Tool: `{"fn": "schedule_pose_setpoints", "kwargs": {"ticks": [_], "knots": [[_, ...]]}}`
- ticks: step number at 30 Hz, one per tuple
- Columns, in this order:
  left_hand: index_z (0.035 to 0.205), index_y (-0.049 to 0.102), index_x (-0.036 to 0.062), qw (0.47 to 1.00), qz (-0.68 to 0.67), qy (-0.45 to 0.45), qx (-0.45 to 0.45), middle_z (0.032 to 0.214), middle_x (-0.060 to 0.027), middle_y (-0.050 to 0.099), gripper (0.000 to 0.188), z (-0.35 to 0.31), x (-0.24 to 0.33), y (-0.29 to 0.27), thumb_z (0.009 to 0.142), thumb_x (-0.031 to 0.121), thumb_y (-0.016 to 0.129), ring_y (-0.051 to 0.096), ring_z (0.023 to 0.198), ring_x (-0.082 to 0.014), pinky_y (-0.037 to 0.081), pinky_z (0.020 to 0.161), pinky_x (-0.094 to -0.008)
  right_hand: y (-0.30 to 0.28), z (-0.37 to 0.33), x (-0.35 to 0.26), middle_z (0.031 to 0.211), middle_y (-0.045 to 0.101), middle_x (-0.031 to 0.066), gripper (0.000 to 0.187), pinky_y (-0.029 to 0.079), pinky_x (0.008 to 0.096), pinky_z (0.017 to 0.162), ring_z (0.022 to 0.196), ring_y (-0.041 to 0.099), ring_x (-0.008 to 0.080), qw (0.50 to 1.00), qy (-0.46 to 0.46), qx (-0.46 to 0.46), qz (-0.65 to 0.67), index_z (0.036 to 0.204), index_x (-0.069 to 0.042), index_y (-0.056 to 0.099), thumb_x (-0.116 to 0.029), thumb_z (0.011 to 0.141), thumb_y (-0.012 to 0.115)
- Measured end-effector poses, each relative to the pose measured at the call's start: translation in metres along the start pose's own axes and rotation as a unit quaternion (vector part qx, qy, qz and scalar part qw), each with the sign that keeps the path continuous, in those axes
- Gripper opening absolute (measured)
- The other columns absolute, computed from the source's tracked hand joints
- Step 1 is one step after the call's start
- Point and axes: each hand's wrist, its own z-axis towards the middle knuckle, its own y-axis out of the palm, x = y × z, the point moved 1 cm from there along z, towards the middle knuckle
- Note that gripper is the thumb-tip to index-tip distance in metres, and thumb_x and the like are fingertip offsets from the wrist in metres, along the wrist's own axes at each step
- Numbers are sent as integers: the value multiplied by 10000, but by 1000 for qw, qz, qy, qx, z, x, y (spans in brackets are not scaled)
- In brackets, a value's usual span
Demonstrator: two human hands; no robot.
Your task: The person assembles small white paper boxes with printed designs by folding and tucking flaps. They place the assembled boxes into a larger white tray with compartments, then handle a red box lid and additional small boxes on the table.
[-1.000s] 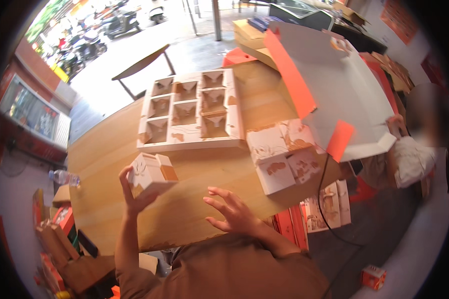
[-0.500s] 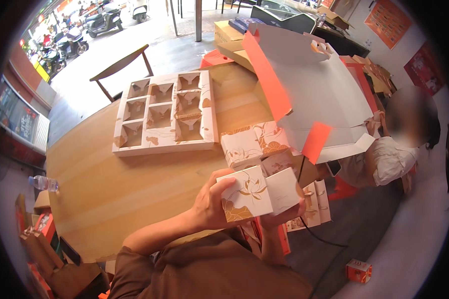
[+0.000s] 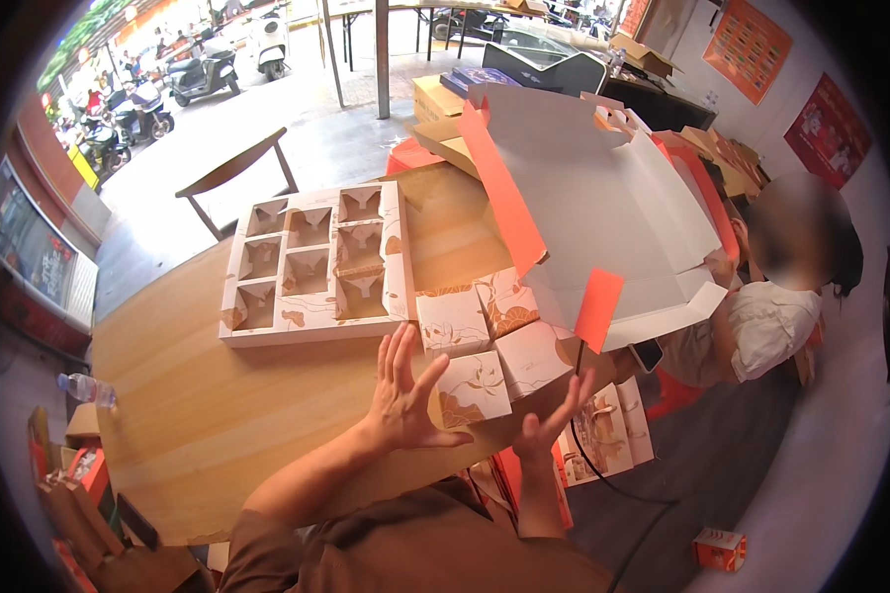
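Note:
Several small square white boxes with gold and brown flower line art stand together on the wooden table. Nearest to me is a box with a gold lotus (image 3: 475,387); a plainer white box (image 3: 534,354) adjoins it on the right, with two more behind. My left hand (image 3: 405,393) is open, its fingers spread beside the lotus box's left side. Holding nothing, my right hand (image 3: 554,420) has its fingers stretched out by the near right corner of the group. To the left lies a white patterned divider tray (image 3: 316,329) with several square compartments.
A large white and orange carton (image 3: 593,198) lies unfolded at the right, with a person (image 3: 776,326) behind it. An orange flap (image 3: 599,308) stands near the boxes. A wooden chair (image 3: 232,168) is beyond the table (image 3: 188,415). A bottle (image 3: 86,388) sits at the left edge.
My hands have let go of the two boxes, which now stand on the table with the others. Both hands have opened and drawn apart. The view has shifted slightly.

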Motion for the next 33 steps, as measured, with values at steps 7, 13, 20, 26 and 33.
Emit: {"fn": "schedule_pose_setpoints", "kwargs": {"ticks": [7,13,20,26,33], "knots": [[1598,358,13,989,-65,-119,-67,1650,-444,119,1252,12,1,15,653,578,953,212,1532,-619,345,1224,-606,11,-5,-39,1709,63,377,1185,196,690,1239,1582,127,562,986,-143,-31,-76,1681,-72,240,-860,872,600],[1619,317,14,983,-73,-146,-79,1654,-439,137,1260,14,9,32,674,568,939,226,1528,-612,309,1220,-632,17,-7,-24,1707,82,388,1020,202,692,1228,1580,138,573,990,-44,-57,-124,1654,-41,312,-705,953,640],[1615,301,43,997,-23,-48,-49,1649,-402,212,1249,-4,-17,-23,710,703,853,252,1529,-576,247,1247,-638,15,-13,-30,1733,82,334,1022,180,702,1229,1594,139,537,990,-86,-41,-107,1702,-85,219,-772,991,477],[1539,469,122,958,247,-146,-16,1539,-170,479,867,-39,-124,-134,810,374,864,441,1453,-379,325,1222,-565,18,-19,-50,1698,195,305,787,210,697,1224,1566,228,501,976,-207,11,-71,1596,-108,382,-528,968,602],[1117,670,102,933,341,-101,-51,1015,-107,646,381,-102,-171,-199,815,270,829,614,1124,-324,425,1118,-519,87,41,-160,1585,402,210,639,309,620,1220,1489,388,397,894,-314,-312,66,1425,-151,594,-378,864,799]]}}
